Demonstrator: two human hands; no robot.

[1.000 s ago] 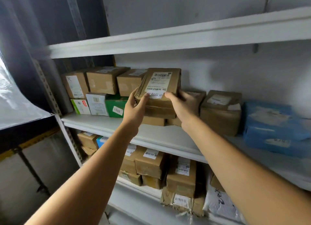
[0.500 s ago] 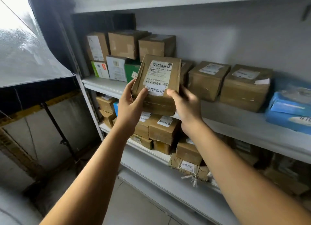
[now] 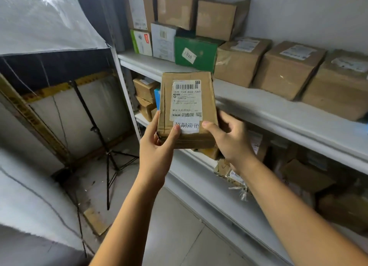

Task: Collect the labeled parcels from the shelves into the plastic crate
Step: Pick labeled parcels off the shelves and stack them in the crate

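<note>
I hold a flat brown cardboard parcel (image 3: 186, 106) with a white barcode label in front of the shelves, its label side facing me. My left hand (image 3: 157, 146) grips its lower left corner, thumb on the label. My right hand (image 3: 229, 138) grips the lower right edge, thumb on top, fingers behind. The parcel is clear of the white shelf (image 3: 268, 110). More labeled cardboard parcels (image 3: 286, 68) stand on that shelf. No plastic crate is in view.
A green box (image 3: 196, 51) and white boxes (image 3: 162, 41) sit at the shelf's left end, with brown boxes (image 3: 219, 17) stacked above. Lower shelves hold several parcels (image 3: 302, 178). A black tripod stand (image 3: 105, 146) and a translucent sheet (image 3: 43, 21) stand to the left over tiled floor.
Both hands have drawn the parcel off the stack on the shelf and down toward me. The view has dropped and turned left, showing the floor and tripod.
</note>
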